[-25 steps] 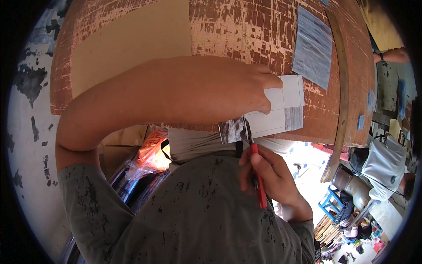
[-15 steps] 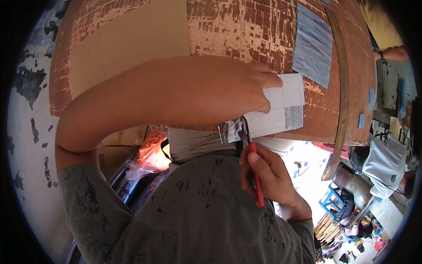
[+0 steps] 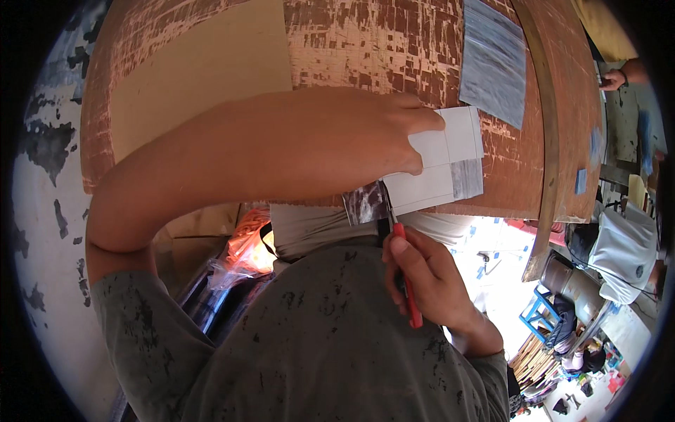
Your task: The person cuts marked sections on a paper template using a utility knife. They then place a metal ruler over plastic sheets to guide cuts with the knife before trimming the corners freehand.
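My left forearm reaches across the table, and my left hand point(image 3: 404, 137) presses down on a pale sheet point(image 3: 460, 133) with drawn lines, thumb and fingers spread. One corner of the sheet shows a grey streaked patch point(image 3: 467, 178). Closed around a red-handled cutting tool point(image 3: 410, 302), my right hand point(image 3: 439, 281) is just below the table's near edge. The tool's thin blade lies along the sheet's left edge, against a dark marbled piece point(image 3: 365, 204) that juts past the table edge. The fingers' undersides and part of the handle are hidden.
The worn brown table point(image 3: 358, 42) carries a tan board point(image 3: 204, 70), a grey streaked sheet point(image 3: 494, 63) and a long wooden strip point(image 3: 547, 141) at right. An orange plastic-wrapped bundle point(image 3: 253, 239) lies below. Another person's hand point(image 3: 616, 79) shows at far right, above a blue stool point(image 3: 538, 316).
The view has shifted slightly. The tool and my right hand appear a little further left, still at the sheet's edge. At far right, the other person's hand has come into fuller view.
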Demonstrator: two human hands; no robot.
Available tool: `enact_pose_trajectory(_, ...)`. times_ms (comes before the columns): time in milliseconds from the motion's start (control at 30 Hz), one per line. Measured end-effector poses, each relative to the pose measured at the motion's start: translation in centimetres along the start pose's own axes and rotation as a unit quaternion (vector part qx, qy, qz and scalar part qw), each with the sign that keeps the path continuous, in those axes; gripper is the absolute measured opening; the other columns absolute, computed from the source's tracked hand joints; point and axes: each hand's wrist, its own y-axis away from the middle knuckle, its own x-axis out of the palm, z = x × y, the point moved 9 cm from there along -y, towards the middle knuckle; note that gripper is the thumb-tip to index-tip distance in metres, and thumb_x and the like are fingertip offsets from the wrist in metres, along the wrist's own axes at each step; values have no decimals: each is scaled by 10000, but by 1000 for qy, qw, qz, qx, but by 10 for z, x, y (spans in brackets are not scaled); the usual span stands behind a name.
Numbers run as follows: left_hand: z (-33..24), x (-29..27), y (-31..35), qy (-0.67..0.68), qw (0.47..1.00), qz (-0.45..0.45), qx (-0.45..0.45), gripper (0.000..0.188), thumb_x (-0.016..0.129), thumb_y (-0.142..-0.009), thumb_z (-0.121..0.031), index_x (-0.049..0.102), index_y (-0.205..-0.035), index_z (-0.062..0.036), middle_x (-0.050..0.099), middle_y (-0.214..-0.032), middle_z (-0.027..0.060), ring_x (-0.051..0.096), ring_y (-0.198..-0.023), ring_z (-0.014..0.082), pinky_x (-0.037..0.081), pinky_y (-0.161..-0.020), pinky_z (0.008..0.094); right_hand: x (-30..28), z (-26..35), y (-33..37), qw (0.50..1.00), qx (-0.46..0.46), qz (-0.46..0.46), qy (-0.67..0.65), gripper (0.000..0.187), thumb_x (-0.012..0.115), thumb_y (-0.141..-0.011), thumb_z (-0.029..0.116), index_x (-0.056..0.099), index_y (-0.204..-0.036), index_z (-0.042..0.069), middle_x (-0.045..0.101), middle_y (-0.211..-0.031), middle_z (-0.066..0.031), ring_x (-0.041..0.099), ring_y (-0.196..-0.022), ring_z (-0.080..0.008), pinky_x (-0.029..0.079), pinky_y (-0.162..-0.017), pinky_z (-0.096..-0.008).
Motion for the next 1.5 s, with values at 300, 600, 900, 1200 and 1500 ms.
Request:
enact_pose_trajectory(300, -4, -7, 3, -26, 999, -35, 31, 540, 734, -862, 27, 749, -1386, -102, 497, -1685, 147, 511, -1524, 369, 489, -1229, 446, 2, -13, 12, 1000, 5, -5, 18, 420, 452, -1199, 410, 582, -1085, 28, 627, -696, -45, 585, -538, -111, 463, -517, -279)
enact_pose_trajectory(600, -4, -3, -2, -48, 999, -24, -9, 473, 705, -911, 15, 774, -1358, -124, 521, -1667, 114, 560, -1485, 330, 524, -1192, 416, 1, -24, 18, 1000, 24, -3, 11, 452, 467, -1197, 447, 589, -1087, 25, 632, -697, -29, 598, -547, -101, 475, -528, -284)
enact_pose_trajectory(900, -3, -4, -1, -48, 997, -57, -10, 418, 681, -985, -32, 777, -1369, -166, 532, -1666, 93, 564, -1487, 311, 519, -1195, 396, 1, -33, 25, 999, 32, -3, 12, 433, 452, -1199, 424, 587, -1093, 27, 625, -704, -32, 583, -538, -103, 457, -520, -266)
enact_pose_trajectory(1200, -1, -8, 8, -45, 997, -61, 23, 422, 689, -954, -37, 749, -1362, -126, 507, -1686, 103, 509, -1534, 309, 491, -1221, 408, -30, -1, 59, 970, -142, -24, 196, 450, 576, -1119, 264, 627, -1479, -2, 640, -920, -128, 634, -837, -279, 508, -798, -379)
enact_pose_trajectory(1500, 9, -8, 11, -59, 991, -109, 49, 388, 720, -905, -48, 725, -1292, -80, 499, -1696, 97, 479, -1558, 304, 483, -1227, 438, -32, 101, 35, 734, -339, -149, 569, 380, 713, -1018, 206, 660, -1353, 35, 678, -1008, -121, 659, -914, -320, 499, -875, -437)
